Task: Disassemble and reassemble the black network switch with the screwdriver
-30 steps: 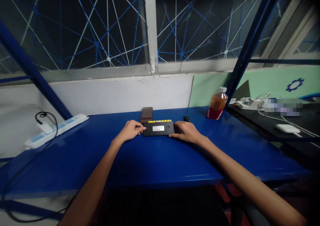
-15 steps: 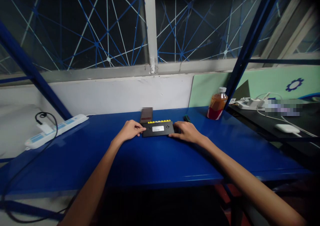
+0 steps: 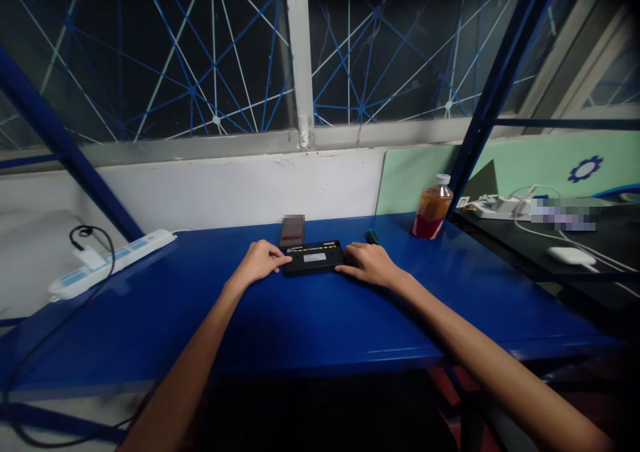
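A flat black case (image 3: 316,267) with a white label and a row of yellow marks near its far edge lies on the blue table (image 3: 320,325). My left hand (image 3: 261,261) is at its left end, thumb and forefinger closed at the corner. At the opposite end my right hand (image 3: 369,261) has its thumb on the near corner and its fingers curled round the side. Just behind the case is a dark rectangular object (image 3: 292,233), its top blurred out. A small dark green and black item (image 3: 373,237) sits beyond my right hand.
A bottle of orange-brown drink (image 3: 432,208) stands at the table's back right. On the left lies a white power strip (image 3: 115,262) with a black cable (image 3: 47,332). Blue frame posts (image 3: 487,105) rise at both sides. To the right, a black surface (image 3: 530,255) holds a white charger and cables.
The case's near face has tipped flatter, and the yellow teeth at its far edge now show as a thin row with a black rim behind. My right hand has shifted slightly left.
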`<state>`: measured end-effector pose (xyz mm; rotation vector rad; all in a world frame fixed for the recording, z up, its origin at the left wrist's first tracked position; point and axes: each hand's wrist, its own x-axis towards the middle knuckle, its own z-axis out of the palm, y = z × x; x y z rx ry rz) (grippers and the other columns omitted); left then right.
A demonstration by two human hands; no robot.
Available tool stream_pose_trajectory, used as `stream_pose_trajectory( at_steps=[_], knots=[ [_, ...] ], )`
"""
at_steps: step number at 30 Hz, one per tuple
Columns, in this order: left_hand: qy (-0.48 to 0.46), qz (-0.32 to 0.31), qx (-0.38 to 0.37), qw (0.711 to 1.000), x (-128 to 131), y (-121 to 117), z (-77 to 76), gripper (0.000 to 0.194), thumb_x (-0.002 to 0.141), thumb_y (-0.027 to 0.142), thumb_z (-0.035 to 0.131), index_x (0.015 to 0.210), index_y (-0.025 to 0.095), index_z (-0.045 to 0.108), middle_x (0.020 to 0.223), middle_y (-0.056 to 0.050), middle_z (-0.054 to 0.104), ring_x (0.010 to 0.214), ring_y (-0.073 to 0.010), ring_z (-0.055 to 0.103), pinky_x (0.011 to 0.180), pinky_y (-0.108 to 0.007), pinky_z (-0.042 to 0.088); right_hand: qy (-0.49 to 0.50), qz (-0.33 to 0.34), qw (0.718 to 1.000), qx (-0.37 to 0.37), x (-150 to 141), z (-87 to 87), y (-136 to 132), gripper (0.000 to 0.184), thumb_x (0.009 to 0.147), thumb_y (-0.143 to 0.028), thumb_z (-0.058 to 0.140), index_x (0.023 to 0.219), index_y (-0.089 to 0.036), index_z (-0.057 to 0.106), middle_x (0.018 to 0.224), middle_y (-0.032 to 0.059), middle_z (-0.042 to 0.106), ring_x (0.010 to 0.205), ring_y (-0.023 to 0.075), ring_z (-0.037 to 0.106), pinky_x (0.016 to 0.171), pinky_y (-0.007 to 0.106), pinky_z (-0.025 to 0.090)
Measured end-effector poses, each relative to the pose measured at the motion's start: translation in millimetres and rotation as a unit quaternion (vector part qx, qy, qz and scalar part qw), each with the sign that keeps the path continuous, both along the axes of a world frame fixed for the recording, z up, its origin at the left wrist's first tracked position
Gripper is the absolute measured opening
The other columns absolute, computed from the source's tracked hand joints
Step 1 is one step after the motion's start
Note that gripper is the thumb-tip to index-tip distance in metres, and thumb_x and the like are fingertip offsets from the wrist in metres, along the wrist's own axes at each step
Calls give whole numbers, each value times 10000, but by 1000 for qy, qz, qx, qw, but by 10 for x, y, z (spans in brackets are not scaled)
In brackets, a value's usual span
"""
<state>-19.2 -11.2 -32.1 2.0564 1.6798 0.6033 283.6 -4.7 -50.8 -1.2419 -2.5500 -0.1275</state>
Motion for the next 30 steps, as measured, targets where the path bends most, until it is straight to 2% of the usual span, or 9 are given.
stream_pose_trajectory(
  at_steps=[3, 5, 9, 11, 14, 20, 25, 30],
  knots=[
    [4, -23, 5, 1000, -25, -31, 66, 389, 661, 509, 692, 802, 153, 762, 701, -81, 728, 660, -217, 628, 587, -277, 383, -4, -27, 999, 23, -12, 5, -12, 511, 835, -669, 460, 918, -182, 591, 951, 91, 637, 749, 205, 605, 562, 275, 325],
    [17, -37, -9, 999, -52, -48, 107, 466, 615, 508, 727, 917, 154, 754, 802, -91, 733, 719, -236, 631, 618, -285, 398, 7, -26, 999, 39, -32, 23, 5, 583, 800, -711, 467, 1012, -183, 598, 1024, 108, 622, 808, 226, 604, 583, 284, 356],
    [69, -72, 16, 995, -90, -55, 120, 707, 585, 556, 740, 1171, 171, 654, 1066, -123, 671, 911, -283, 607, 740, -316, 427, 12, 40, 998, 37, -116, 124, 134, 743, 701, -771, 528, 1149, -182, 592, 1112, 131, 601, 999, 286, 554, 701, 324, 424],
    [84, -94, 33, 992, -83, -49, 93, 762, 593, 578, 732, 1238, 194, 601, 1178, -125, 614, 996, -299, 579, 800, -331, 426, -4, 61, 998, 12, -168, 177, 223, 792, 640, -790, 569, 1128, -168, 617, 1074, 136, 612, 985, 296, 550, 705, 341, 437],
    [105, -108, 43, 988, -44, -38, 45, 753, 606, 607, 716, 1232, 208, 593, 1231, -123, 568, 1078, -323, 539, 868, -356, 413, -21, 81, 996, -18, -222, 197, 319, 755, 603, -784, 607, 1030, -163, 667, 1024, 130, 616, 943, 287, 554, 703, 344, 445],
    [127, -97, 86, 983, 10, -16, 3, 690, 617, 624, 711, 1147, 191, 622, 1218, -118, 546, 1072, -316, 526, 909, -397, 402, 0, 81, 997, 2, -232, 90, 329, 711, 624, -714, 658, 1033, -132, 657, 1001, 135, 587, 938, 285, 529, 783, 379, 432],
    [105, -107, 83, 985, -9, 9, -32, 633, 600, 597, 735, 1102, 226, 635, 1249, -89, 522, 1115, -318, 504, 948, -430, 391, 22, 83, 996, -8, -208, 61, 337, 717, 605, -734, 655, 1001, -138, 621, 1018, 128, 566, 934, 273, 523, 774, 372, 442],
    [57, -116, 95, 987, 1, -19, 15, 487, 698, 570, 677, 1077, 265, 659, 1233, -50, 544, 1085, -269, 546, 951, -414, 415, 29, 90, 995, -5, -192, 29, 364, 742, 597, -746, 652, 1011, -131, 610, 1022, 133, 569, 946, 281, 528, 771, 379, 459]
  ],
)
